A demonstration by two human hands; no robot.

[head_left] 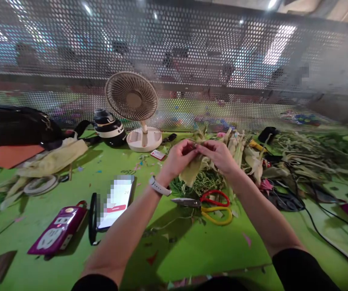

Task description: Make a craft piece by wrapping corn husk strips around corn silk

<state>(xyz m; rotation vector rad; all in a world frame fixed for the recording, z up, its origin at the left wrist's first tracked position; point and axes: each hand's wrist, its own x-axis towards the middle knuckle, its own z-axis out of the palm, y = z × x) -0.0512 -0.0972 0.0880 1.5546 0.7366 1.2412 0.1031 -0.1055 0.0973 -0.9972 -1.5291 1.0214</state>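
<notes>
My left hand [175, 159] and my right hand [221, 155] meet above the middle of the green table, fingertips pinched together. Between them hangs a pale yellow-green, leaf-like piece [189, 174], its upper end hidden by the fingers. Just under my hands lies a tangle of thin green stems [209, 184]. Nearer to me are scissors [212, 205] with one red and one yellow handle loop, blades pointing left. Pale leafy bundles [234, 147] lie beyond my right hand.
A fan [131, 97] and a black bottle [109, 131] stand before the perforated metal screen [192, 52]. A lit phone [119, 202] and a purple power strip [60, 228] lie at left, a black bag [13, 125] behind. Dark cables [316, 230] and heaped greenery [307, 155] occupy the right.
</notes>
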